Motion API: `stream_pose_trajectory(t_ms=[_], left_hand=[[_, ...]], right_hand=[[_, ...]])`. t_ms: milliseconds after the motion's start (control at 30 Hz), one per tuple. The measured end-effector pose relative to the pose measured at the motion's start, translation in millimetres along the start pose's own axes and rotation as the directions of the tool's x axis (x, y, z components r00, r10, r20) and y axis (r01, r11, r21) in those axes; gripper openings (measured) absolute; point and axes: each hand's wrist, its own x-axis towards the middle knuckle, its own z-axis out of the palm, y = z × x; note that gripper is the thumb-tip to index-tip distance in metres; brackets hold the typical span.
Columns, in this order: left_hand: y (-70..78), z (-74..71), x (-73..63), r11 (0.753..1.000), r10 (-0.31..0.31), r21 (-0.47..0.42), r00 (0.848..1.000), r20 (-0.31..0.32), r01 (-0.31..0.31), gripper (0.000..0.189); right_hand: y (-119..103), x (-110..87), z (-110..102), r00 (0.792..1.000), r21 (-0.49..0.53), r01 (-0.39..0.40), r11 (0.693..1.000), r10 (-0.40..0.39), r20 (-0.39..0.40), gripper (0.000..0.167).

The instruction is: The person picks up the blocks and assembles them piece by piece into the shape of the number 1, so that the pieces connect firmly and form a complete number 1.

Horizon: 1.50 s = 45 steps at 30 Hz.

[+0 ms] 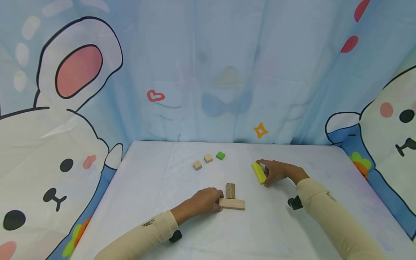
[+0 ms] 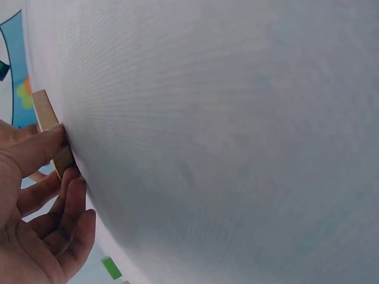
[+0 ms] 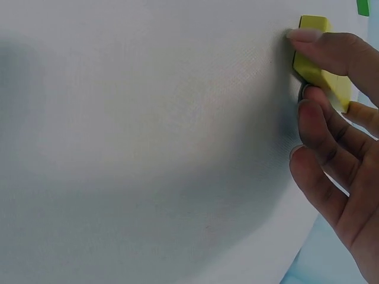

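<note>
my left hand (image 1: 204, 201) pinches the pale block (image 1: 234, 204) at left end; brown block (image 1: 230, 191) just far of it; farther right, my right hand (image 1: 276, 170) pinches the yellow block (image 1: 259, 173)

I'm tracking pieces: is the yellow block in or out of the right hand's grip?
In: the right hand pinches the yellow block between thumb and fingers.

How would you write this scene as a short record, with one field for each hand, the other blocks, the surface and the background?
Left hand: pinches the left end of a pale rectangular wooden block
Right hand: pinches a yellow elongated block
Other blocks: brown rectangular wooden block just beyond the pale one, contact unclear; farther back, two small pale wooden cubes and a small green block
Surface: white tabletop
Background: light blue printed curtain
</note>
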Motion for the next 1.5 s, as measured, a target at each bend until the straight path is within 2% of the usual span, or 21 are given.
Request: stream_pose_trajectory(t_ms=[667, 1500], left_hand=[[-1.4, 1.1, 1.5, 1.000, -0.008, 0.003, 1.000, -0.002, 0.008, 0.033], [-1.4, 2.2, 2.9, 1.000, -0.031, -0.003, 0.999, 0.011, 0.031, 0.033]], right_hand=[[2.3, 1.1, 12.0, 0.993, 0.038, 0.090, 0.995, -0.087, -0.083, 0.102], [-12.1, 2.6, 22.5, 0.990, 0.064, 0.091, 0.994, -0.083, -0.111, 0.106]])
